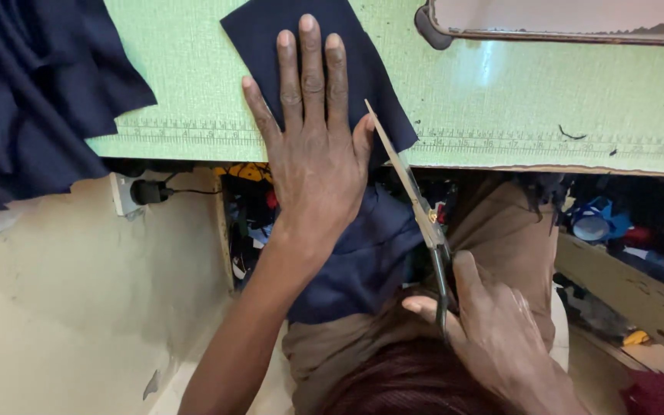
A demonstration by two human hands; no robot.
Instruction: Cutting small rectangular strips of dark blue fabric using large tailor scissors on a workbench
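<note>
At the far left, a heap of dark navy cloth [32, 92] lies over the left corner of the pale green cutting table [516, 100] and hangs past its near edge. A printed ruler strip [186, 134] runs along that near edge.

Next comes your left hand [309, 146]. It lies flat, palm down, fingers straight and slightly apart, pressing a smaller navy fabric piece [301, 46] onto the table at the near edge; the rest of the piece drops off the edge onto your lap. Your forearm reaches up from the lower left, wrist straight.

Right of it, your right hand [493, 323] sits low by your lap, fingers curled into the scissors [416, 200] handles. Whether the blades are parted cannot be told; their long tip touches the fabric's right edge beside your left thumb.

To cut cleanly, keep the flat hand pressing close to the cutting line with the thumb clear of the blades, hold the cloth taut, and use long, steady strokes.

At the far right, a tray [439, 31] sits by the back edge.
</note>
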